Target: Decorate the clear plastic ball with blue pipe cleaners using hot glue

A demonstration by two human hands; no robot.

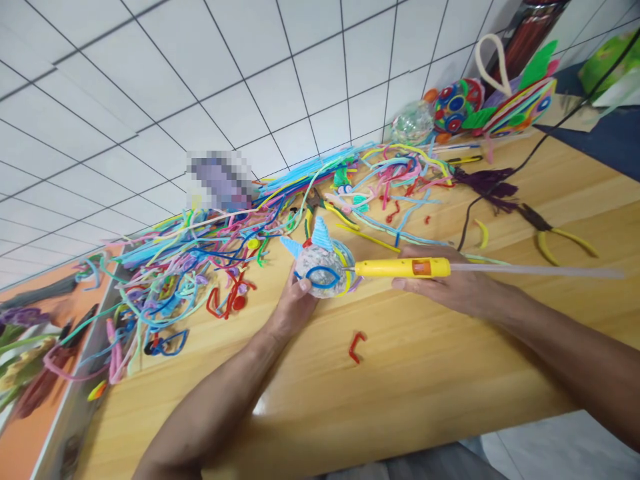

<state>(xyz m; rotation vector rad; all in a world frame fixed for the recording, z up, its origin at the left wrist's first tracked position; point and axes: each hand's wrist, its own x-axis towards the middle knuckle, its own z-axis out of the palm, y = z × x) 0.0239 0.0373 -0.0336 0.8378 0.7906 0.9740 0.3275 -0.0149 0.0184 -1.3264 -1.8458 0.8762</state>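
Note:
My left hand [295,300] is closed around a rounded grey-white craft figure [320,260], its thumb pressed near the front. Two light-blue pipe-cleaner cones stand up from the figure, with a red bit between them. A blue pipe-cleaner eye outline [323,277] and yellow and blue bands lie on its surface. In my right hand [440,283] is a yellow hot glue gun [400,268], with fingers wrapped round it and partly hidden behind it. The nozzle points left and meets or nearly meets the figure's side. A long clear glue stick [535,270] sticks out of the gun's rear.
Tangled coloured pipe cleaners [185,260] spread along the wall side. Yellow-handled pliers [555,233] lie at right, cutters [320,203] behind the figure. A black cord [493,183] crosses the right side. A bent red piece [356,347] lies in front; finished crafts [457,107] stand at the back.

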